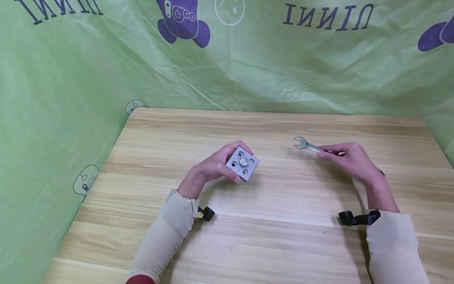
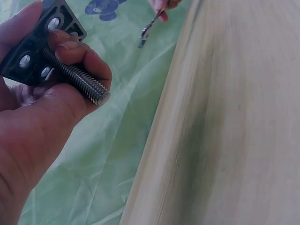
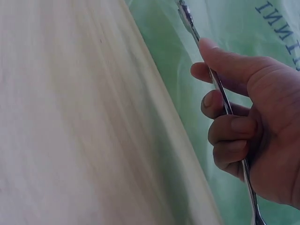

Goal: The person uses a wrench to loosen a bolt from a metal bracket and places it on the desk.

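Observation:
My left hand grips a square grey metal plate by its edges, above the table. The plate has several holes, with a bolt head at its centre. In the left wrist view the bolt's threaded shank sticks out of the plate's underside, and fingers curl round it. Over on the right, my right hand holds a silver wrench, its open end pointing left, apart from the plate. In the right wrist view the wrench's shaft runs between the thumb and curled fingers.
Both hands are over a light wooden table. A green printed cloth hangs behind the table and along its left side. Black camera mounts stick out from both sleeves.

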{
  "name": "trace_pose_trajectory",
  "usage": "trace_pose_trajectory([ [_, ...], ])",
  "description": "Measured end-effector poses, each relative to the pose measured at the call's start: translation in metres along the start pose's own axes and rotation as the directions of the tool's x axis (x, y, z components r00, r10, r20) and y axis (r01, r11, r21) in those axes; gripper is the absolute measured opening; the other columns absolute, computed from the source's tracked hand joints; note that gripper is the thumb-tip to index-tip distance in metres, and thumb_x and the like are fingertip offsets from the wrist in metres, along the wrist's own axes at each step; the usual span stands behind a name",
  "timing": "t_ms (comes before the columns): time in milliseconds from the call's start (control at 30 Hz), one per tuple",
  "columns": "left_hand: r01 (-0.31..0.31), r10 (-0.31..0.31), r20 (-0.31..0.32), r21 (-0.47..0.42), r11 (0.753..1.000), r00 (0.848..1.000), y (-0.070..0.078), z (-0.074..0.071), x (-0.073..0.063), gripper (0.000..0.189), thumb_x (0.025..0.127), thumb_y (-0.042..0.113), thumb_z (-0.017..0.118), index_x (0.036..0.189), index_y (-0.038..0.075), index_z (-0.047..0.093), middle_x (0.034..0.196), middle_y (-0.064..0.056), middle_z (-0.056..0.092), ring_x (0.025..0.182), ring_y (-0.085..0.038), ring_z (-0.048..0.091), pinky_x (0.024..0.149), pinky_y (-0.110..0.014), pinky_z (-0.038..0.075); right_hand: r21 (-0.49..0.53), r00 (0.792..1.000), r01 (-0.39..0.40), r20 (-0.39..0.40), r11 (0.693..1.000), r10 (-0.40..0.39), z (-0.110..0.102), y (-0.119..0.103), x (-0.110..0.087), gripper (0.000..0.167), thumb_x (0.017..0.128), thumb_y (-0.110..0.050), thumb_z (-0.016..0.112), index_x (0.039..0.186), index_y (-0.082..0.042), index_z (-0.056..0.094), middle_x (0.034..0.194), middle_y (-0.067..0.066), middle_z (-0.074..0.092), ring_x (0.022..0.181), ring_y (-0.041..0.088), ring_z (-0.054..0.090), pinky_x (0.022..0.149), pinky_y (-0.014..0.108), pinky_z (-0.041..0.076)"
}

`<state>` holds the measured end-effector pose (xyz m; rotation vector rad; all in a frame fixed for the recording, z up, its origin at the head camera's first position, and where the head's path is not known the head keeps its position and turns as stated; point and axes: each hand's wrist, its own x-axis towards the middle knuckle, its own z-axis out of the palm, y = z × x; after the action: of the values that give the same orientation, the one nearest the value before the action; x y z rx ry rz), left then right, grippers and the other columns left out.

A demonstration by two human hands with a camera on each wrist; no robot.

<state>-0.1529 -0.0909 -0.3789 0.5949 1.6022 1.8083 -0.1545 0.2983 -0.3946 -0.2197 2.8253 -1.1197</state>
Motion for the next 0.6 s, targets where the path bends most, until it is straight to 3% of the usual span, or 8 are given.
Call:
trace_pose_trajectory([
  [400, -0.006, 0.008, -0.038, 0.049, 0.999, 0.999, 0.0, -0.003, 0.0, 0.067, 0.057, -0.017, 0.068, 0.118, 0.003, 0.047, 0.098, 0.0, 0.066, 0.083, -0.016, 0.068, 0.076, -0.028, 0.057, -0.061, 0.999, -0.038, -0.01, 0.997, 0.037, 0.001, 0.021, 0.002, 0.047, 0.093, -0.035, 0.07, 0.123, 0.001, 0.068, 0.079, 0.006, 0.06, 0.062, 0.008, 0.037, 0.049, 0.027, 0.033],
  [600, -0.007, 0.009, -0.042, 0.048, 0.999, 0.999, 0.0, -0.003, 0.0, 0.066, 0.057, -0.017, 0.067, 0.117, 0.003, 0.047, 0.097, 0.0, 0.065, 0.082, -0.015, 0.067, 0.075, -0.028, 0.057, -0.118, 0.998, -0.042, -0.053, 0.992, 0.035, 0.003, 0.027, 0.003, 0.047, 0.094, -0.035, 0.068, 0.124, 0.001, 0.068, 0.075, 0.005, 0.058, 0.058, 0.006, 0.035, 0.049, 0.028, 0.032],
])
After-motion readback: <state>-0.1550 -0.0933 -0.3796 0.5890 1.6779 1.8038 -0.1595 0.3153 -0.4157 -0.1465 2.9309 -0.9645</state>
